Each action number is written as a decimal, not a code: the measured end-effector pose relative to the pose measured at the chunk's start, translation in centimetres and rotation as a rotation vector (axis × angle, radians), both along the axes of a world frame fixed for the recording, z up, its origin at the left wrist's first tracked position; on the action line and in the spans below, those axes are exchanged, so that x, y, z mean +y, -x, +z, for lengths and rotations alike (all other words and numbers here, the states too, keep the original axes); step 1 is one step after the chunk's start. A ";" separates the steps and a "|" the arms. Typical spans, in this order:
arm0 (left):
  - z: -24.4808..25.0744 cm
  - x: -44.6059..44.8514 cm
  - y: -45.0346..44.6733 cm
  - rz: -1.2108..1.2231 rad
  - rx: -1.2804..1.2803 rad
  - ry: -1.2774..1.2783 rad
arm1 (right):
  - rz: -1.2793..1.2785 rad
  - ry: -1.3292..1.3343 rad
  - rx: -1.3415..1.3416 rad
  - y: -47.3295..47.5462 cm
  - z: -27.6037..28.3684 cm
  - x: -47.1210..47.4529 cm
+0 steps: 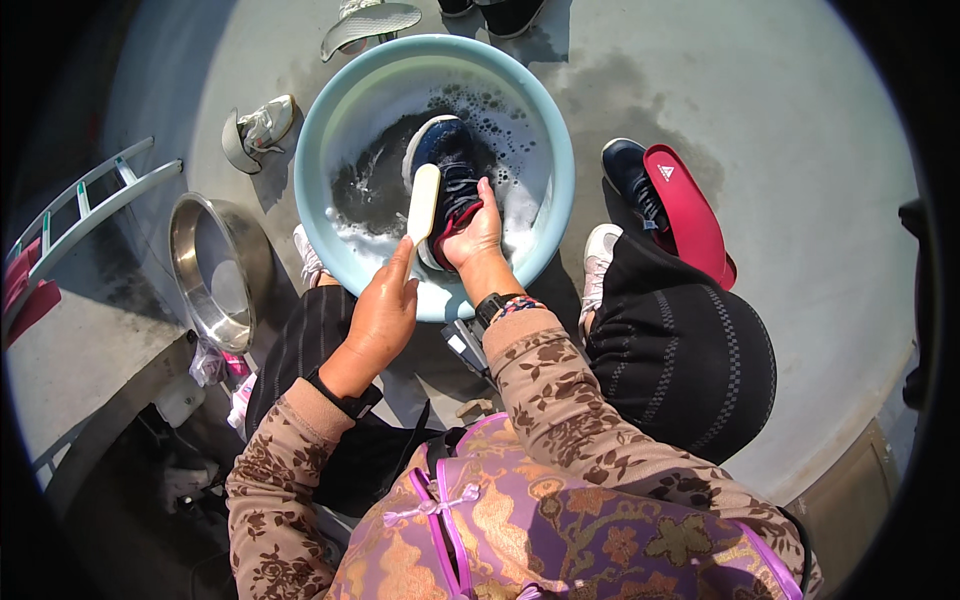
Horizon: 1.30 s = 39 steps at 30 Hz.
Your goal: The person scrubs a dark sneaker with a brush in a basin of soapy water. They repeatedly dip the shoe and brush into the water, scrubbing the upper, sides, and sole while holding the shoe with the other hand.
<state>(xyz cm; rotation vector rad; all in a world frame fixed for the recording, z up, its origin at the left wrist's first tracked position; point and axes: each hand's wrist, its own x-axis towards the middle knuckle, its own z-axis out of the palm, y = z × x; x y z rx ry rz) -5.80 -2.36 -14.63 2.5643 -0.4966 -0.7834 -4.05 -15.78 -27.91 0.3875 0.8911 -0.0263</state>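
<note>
My left hand (pixel 381 319) grips the handle of a pale cream brush (pixel 424 206), its index finger laid along the back. The brush rests against the side of a dark blue sneaker (pixel 448 146) with grey laces and a red lining; its bristles are hidden. My right hand (pixel 478 232) is palm up inside the shoe's opening, holding the shoe, toe pointing away, over a light blue basin (pixel 561 180). Dark, sudsy water (pixel 367 184) lies in the basin. Another dark blue sneaker (pixel 626 169) stands on the floor to the right, a red insole (pixel 690 210) leaning on it.
A white sneaker (pixel 270 124) with an insole stands left of the basin, near a tilted steel bowl (pixel 244 300). Beyond the basin are a grey insole (pixel 367 26) and dark footwear (pixel 510 15). A metal ladder (pixel 90 214) lies at far left. My knees flank the basin.
</note>
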 end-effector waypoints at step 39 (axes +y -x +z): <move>8.3 -0.4 2.3 0.306 -0.002 0.219 | 0.292 0.093 -0.206 -3.8 8.3 2.6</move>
